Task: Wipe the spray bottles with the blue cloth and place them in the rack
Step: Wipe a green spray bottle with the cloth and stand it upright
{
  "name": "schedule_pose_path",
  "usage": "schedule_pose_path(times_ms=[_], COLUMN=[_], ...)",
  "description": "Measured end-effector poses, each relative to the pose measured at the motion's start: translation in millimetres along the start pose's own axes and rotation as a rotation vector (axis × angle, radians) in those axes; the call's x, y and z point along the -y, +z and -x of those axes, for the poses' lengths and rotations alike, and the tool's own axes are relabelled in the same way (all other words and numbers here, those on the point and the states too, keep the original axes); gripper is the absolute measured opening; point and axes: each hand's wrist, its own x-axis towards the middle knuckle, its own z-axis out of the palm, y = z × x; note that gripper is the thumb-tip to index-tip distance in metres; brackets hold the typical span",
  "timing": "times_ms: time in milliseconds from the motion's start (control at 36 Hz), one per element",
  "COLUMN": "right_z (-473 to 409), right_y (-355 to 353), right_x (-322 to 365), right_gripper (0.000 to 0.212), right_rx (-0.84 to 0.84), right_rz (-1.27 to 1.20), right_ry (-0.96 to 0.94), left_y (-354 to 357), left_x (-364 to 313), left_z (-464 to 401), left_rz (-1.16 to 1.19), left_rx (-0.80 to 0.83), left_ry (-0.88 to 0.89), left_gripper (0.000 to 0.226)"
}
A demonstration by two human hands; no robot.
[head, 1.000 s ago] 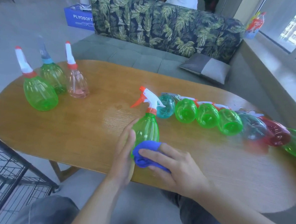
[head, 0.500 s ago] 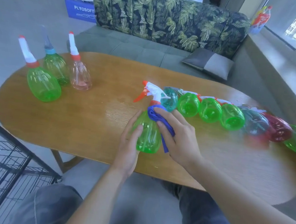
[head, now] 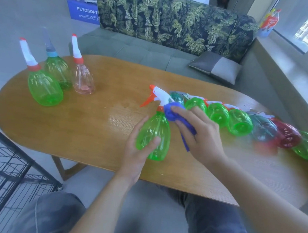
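Wiping was under way on one green bottle (head: pixel 154 134), which stood roughly upright near the front edge of the desk (head: pixel 94 130), long axis running from base near the person up and away to the white-and-orange trigger head (head: pixel 158 96). Left hand (head: pixel 138 147) curled round the lower body, thumb across the front, holding it steady. Right hand (head: pixel 195 133) had its fingers closed over the blue cloth (head: pixel 173 112), pressing it against the neck just under the trigger; a tail of cloth hung below the palm. So both hands were clamped, one on the bottle, one on the cloth, touching the bottle from opposite sides. My read: the neck was being done, body likely next or already covered, can't tell which. The wire rack (head: pixel 7 175) sat on the floor low to the left, well apart from the bottle, so the left hand was the nearer one for the drop-off and already had the grip. A row of bottles (head: pixel 239 123) lay on their sides to the right, just behind the right hand; three more (head: pixel 58 81) stood at far left.
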Motion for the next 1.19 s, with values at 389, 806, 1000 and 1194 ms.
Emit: schedule_pose_path(times_ms=[389, 806, 1000, 1194], right_z=[-19.1, -37.9, -34.4, -27.1], right_y=[14.4, 14.7, 20.9, 22.8], right_x=[-7.2, -7.7, 0.5, 3.7], right_gripper=[0.03, 0.025, 0.027, 0.041], right_rx=[0.163, -0.018, 0.046, 0.043], right_rz=[0.038, 0.043, 0.011, 0.06], right_ry=[-0.008, 0.23, 0.259, 0.284], left_y=[0.8, 1.3, 1.4, 1.2], left_x=[3.8, 0.5, -0.3, -0.1], left_z=[-3.1, -2.1, -1.6, 0.4], left_rz=[-0.025, -0.07, -0.067, -0.081], left_rx=[-0.001, -0.008, 0.001, 0.011], left_ry=[0.009, 0.018, 0.019, 0.011], left_gripper=[0.074, 0.08, 0.08, 0.08])
